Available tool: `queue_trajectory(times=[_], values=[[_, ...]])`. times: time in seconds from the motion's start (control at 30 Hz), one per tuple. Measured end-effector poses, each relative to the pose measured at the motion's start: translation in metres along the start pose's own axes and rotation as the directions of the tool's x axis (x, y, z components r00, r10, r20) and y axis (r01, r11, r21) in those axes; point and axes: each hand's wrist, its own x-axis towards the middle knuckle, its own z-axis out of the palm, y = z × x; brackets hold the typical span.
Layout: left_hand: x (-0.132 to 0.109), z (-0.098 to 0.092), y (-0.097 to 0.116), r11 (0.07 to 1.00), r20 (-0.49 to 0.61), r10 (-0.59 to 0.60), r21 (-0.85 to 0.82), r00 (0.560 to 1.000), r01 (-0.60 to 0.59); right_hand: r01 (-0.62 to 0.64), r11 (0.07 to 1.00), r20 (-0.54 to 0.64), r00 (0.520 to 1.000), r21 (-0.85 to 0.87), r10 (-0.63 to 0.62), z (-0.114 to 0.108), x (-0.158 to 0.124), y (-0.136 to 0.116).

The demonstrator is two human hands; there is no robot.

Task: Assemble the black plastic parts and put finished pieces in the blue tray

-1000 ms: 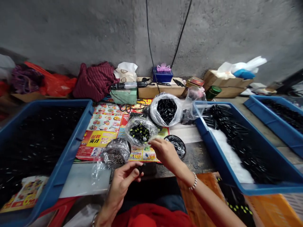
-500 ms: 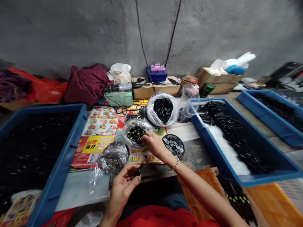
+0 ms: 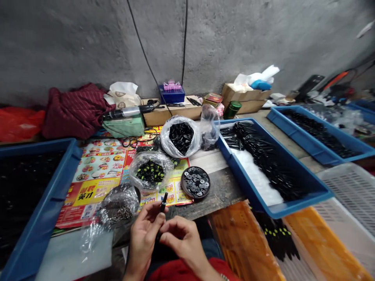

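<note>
My left hand (image 3: pixel 143 238) is shut on a small black rod-like part (image 3: pixel 163 203), which stands upright between thumb and fingers. My right hand (image 3: pixel 181 244) is curled beside it, fingertips close to the left hand, and I cannot tell whether it holds anything. Just beyond them lies a clear bag of small metal parts (image 3: pixel 118 208). A clear bag of black pieces with yellow-green dots (image 3: pixel 150 172) sits further up, next to a round black dish of grey discs (image 3: pixel 195 182). Behind those is a clear bag of black pieces (image 3: pixel 181 136).
Blue trays of black pieces stand at left (image 3: pixel 55 195), right (image 3: pixel 243 179) and far right (image 3: pixel 304 132). An orange crate (image 3: pixel 243 242) and a white plastic basket (image 3: pixel 351 187) are lower right. Colourful printed paper (image 3: pixel 93 168) covers the bench before a concrete wall (image 3: pixel 234 39).
My right hand has moved back from the dotted-piece bag to my left hand. The black part now stands more upright. The whole scene has shifted left in view.
</note>
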Motion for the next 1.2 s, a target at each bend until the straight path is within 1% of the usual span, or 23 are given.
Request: queue_trajectory(times=[0.07, 0.13, 0.2, 0.23, 0.3, 0.37, 0.5, 0.57, 0.63, 0.7, 0.8, 0.9, 1.03, 1.2], values=[[-0.002, 0.006, 0.002, 1.000, -0.008, -0.001, 0.007, 1.000, 0.001, -0.046, 0.987, -0.009, 0.999, 0.153, 0.048, 0.006, -0.005, 0.007], [-0.004, 0.008, 0.003, 1.000, -0.031, -0.001, 0.029, 1.000, 0.002, -0.140, 0.945, 0.047, 0.990, 0.297, 0.132, 0.009, -0.008, 0.011], [-0.007, 0.008, 0.003, 0.998, -0.053, 0.017, 0.062, 0.998, -0.014, -0.217, 0.911, 0.089, 0.976, 0.350, 0.198, 0.010, -0.010, 0.014], [-0.008, 0.008, 0.001, 0.996, -0.055, 0.034, 0.080, 0.998, -0.029, -0.222, 0.912, 0.081, 0.975, 0.346, 0.206, 0.010, -0.011, 0.015], [-0.010, 0.007, -0.003, 0.991, -0.039, 0.072, 0.113, 0.997, -0.067, -0.179, 0.936, 0.041, 0.984, 0.304, 0.175, 0.010, -0.013, 0.017], [-0.011, 0.006, -0.007, 0.985, -0.005, 0.100, 0.139, 0.995, -0.098, -0.149, 0.950, 0.040, 0.989, 0.274, 0.144, 0.009, -0.014, 0.019], [-0.011, 0.006, -0.011, 0.982, 0.065, 0.083, 0.162, 0.994, -0.093, -0.165, 0.949, 0.127, 0.983, 0.269, 0.135, 0.004, -0.014, 0.018], [-0.010, 0.005, -0.011, 0.984, 0.093, 0.055, 0.165, 0.994, -0.070, -0.200, 0.945, 0.186, 0.970, 0.260, 0.154, -0.002, -0.013, 0.015], [-0.008, 0.003, -0.012, 0.985, 0.116, 0.038, 0.165, 0.992, -0.057, -0.244, 0.933, 0.213, 0.958, 0.263, 0.191, -0.010, -0.010, 0.010], [-0.007, 0.001, -0.014, 0.986, 0.130, 0.035, 0.160, 0.991, -0.055, -0.256, 0.930, 0.184, 0.960, 0.266, 0.211, -0.020, -0.007, 0.003], [-0.009, 0.000, -0.016, 0.989, 0.165, 0.016, 0.141, 0.986, -0.040, -0.219, 0.939, 0.072, 0.976, 0.266, 0.207, -0.034, -0.002, -0.007], [-0.014, 0.002, -0.014, 0.994, 0.232, -0.031, 0.111, 0.972, 0.006, -0.187, 0.938, -0.029, 0.979, 0.293, 0.204, -0.043, 0.002, -0.011], [-0.020, 0.008, -0.011, 0.996, 0.286, -0.069, 0.081, 0.956, 0.048, -0.173, 0.932, -0.101, 0.971, 0.319, 0.215, -0.048, 0.000, -0.008], [-0.022, 0.012, -0.011, 0.995, 0.290, -0.070, 0.089, 0.954, 0.046, -0.165, 0.945, -0.139, 0.968, 0.282, 0.210, -0.048, -0.003, -0.003]])
